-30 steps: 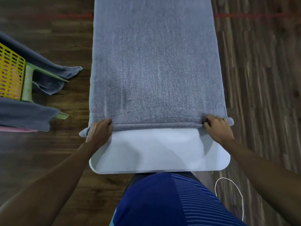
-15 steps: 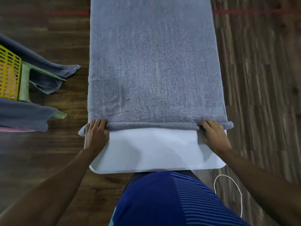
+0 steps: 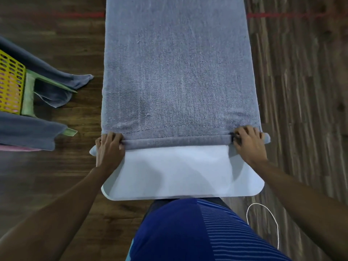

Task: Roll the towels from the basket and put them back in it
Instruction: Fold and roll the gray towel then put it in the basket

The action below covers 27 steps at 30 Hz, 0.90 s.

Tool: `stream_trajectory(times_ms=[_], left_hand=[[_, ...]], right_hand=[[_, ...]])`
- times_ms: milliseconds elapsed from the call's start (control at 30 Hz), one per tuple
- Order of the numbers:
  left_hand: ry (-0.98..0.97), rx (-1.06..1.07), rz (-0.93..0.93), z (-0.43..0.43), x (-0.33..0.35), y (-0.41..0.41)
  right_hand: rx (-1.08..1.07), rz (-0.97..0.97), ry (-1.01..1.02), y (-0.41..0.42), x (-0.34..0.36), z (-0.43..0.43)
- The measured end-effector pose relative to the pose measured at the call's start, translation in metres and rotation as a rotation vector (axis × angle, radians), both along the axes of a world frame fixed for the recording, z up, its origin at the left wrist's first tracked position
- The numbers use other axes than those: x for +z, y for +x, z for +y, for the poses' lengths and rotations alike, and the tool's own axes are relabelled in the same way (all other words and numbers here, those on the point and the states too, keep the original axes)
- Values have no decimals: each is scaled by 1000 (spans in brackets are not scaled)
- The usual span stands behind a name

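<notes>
A long grey-blue towel (image 3: 178, 72) lies flat along a narrow white table (image 3: 178, 172), its near end turned into a thin roll (image 3: 177, 143). My left hand (image 3: 109, 147) rests on the roll's left end, fingers curled over it. My right hand (image 3: 248, 142) grips the right end, fingertips hooked over the roll. A yellow and green plastic basket (image 3: 13, 83) stands at the left edge of the view, with grey towels (image 3: 28, 130) draped over its rim.
Dark wooden floor lies on both sides of the table. A red line (image 3: 282, 15) crosses the floor at the far end. A white cord (image 3: 263, 223) loops on the floor at the near right. My blue-clad body is against the table's near edge.
The roll has turned a little further along the towel and grown slightly thicker. Both hands have shifted forward with it, fingers curling over its top.
</notes>
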State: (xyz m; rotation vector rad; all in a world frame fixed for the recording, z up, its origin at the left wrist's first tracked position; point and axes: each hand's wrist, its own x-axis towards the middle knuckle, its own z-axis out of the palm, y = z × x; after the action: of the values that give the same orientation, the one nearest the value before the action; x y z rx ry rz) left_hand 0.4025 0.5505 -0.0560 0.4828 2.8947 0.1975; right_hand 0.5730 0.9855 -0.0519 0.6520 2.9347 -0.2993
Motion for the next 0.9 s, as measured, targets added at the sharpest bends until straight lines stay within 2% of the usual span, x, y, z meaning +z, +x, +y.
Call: stream_trajectory(times_ms=[67, 133, 200, 367, 500, 633, 800, 900], left_hand=[[44, 12, 62, 0, -2, 3], [124, -38, 78, 1, -4, 8], [152, -73, 66, 0, -6, 15], [43, -123, 45, -9, -7, 22], [129, -14, 16, -3, -1, 8], [158, -51, 11, -5, 8, 9], [85, -126, -107, -15, 11, 8], [90, -82, -178, -15, 11, 0]], right_hand=[[21, 83, 40, 3, -4, -2], [66, 116, -13, 7, -9, -6], [87, 89, -34, 12, -10, -11], [86, 54, -1, 16, -6, -14], [17, 23, -41, 6, 1, -11], [33, -30, -46, 6, 9, -12], [14, -96, -106, 6, 10, -10], [-34, -139, -115, 2, 8, -8]])
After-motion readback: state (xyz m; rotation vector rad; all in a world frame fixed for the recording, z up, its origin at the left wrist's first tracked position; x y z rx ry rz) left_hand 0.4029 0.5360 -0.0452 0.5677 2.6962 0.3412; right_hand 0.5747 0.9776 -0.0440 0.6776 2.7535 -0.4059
